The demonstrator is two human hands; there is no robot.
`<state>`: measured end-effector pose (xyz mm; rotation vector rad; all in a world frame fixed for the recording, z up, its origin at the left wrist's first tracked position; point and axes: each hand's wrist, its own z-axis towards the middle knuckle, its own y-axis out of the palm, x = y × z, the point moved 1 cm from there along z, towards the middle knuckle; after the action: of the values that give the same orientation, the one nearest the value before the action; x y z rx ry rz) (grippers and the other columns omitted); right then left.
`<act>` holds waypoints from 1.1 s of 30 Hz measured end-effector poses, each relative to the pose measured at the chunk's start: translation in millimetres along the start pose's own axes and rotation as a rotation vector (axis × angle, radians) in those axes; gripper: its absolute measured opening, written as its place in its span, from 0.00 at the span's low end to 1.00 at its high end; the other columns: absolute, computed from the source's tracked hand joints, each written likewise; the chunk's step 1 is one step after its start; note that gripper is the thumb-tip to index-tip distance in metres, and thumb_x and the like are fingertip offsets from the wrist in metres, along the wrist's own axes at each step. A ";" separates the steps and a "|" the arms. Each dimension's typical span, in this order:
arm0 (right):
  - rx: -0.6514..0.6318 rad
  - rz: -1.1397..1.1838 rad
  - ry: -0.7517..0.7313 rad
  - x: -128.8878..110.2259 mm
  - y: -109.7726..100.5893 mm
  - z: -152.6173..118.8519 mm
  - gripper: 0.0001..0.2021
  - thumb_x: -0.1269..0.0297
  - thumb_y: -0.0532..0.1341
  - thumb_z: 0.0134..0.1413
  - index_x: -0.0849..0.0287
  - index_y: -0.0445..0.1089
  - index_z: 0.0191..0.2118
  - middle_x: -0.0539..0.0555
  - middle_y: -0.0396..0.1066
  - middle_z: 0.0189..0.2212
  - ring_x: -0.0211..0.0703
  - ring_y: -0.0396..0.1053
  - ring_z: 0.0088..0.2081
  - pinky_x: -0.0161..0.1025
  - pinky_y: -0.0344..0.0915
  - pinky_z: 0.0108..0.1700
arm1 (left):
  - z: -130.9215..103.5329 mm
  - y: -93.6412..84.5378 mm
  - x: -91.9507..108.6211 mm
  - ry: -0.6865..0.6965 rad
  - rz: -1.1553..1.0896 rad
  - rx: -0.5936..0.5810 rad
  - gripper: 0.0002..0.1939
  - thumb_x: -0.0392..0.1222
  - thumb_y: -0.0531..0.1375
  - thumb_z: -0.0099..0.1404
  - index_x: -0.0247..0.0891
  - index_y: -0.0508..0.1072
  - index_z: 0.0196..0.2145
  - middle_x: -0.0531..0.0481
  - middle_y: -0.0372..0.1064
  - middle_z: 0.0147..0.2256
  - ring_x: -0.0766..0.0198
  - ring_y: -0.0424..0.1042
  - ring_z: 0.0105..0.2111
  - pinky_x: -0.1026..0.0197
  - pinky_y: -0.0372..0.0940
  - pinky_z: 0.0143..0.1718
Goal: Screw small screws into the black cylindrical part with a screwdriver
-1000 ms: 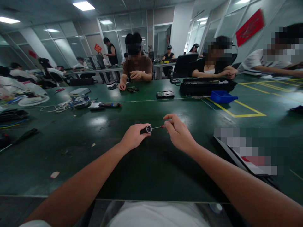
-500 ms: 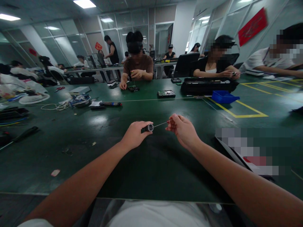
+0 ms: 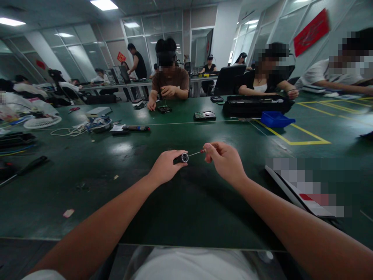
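My left hand (image 3: pixel 166 166) is closed around a black cylindrical part (image 3: pixel 181 158), whose round, silver-rimmed end faces right and toward me. Between the fingers of my right hand (image 3: pixel 225 160) is the red handle of a thin screwdriver (image 3: pixel 196 154). Its slim metal shaft slants down to the left, with the tip at the open end of the black cylinder; how deep the tip sits is too small to tell. Both hands are above the green table (image 3: pixel 175 210).
A flat pale item (image 3: pixel 294 190), partly pixelated, lies right of my right arm. Farther off are a blue bin (image 3: pixel 276 119), a black case (image 3: pixel 256 105), a hard drive (image 3: pixel 204 115) and an electric screwdriver (image 3: pixel 136 128). A co-worker (image 3: pixel 169 79) sits opposite, hands on small parts.
My right hand has shifted slightly left with the screwdriver, closer to the cylinder, and its fingers have changed position on the handle. My left hand has hardly moved.
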<state>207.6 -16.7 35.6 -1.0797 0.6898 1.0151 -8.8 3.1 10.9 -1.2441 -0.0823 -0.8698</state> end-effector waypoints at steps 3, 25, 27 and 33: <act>0.041 -0.186 -0.031 -3.1 -3.4 -1.0 0.22 0.45 0.59 0.60 0.57 0.71 0.25 0.49 0.70 0.18 0.39 0.65 0.21 0.39 0.58 0.27 | -0.2 0.0 0.1 0.000 0.006 0.010 0.21 0.41 0.67 0.63 0.44 0.74 0.53 0.49 0.76 0.49 0.56 0.73 0.49 0.51 0.64 0.55; -0.130 -0.275 -0.210 -4.4 0.1 -3.0 0.16 0.62 0.52 0.65 0.58 0.67 0.54 0.54 0.75 0.32 0.44 0.70 0.31 0.41 0.62 0.35 | -0.2 0.5 -3.5 -0.026 -0.004 -0.012 0.20 0.40 0.66 0.63 0.43 0.75 0.53 0.48 0.75 0.50 0.55 0.73 0.50 0.51 0.65 0.55; -0.145 -0.235 -0.192 -3.3 0.0 -3.4 0.16 0.62 0.52 0.65 0.57 0.66 0.55 0.52 0.73 0.30 0.45 0.70 0.31 0.41 0.62 0.35 | -0.3 0.2 -4.1 -0.025 -0.002 -0.006 0.20 0.40 0.66 0.63 0.43 0.74 0.53 0.47 0.75 0.50 0.55 0.73 0.50 0.50 0.65 0.55; -0.124 -0.153 -0.136 -0.8 1.3 -4.7 0.14 0.59 0.50 0.67 0.55 0.65 0.53 0.50 0.71 0.28 0.44 0.69 0.30 0.42 0.62 0.34 | 0.0 0.6 -4.4 -0.019 -0.003 -0.001 0.20 0.40 0.66 0.63 0.43 0.75 0.53 0.49 0.75 0.49 0.55 0.73 0.50 0.52 0.65 0.54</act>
<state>206.1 -21.3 34.1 -1.1416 0.4319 0.9991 -11.5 5.4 8.2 -1.2533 -0.0986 -0.8606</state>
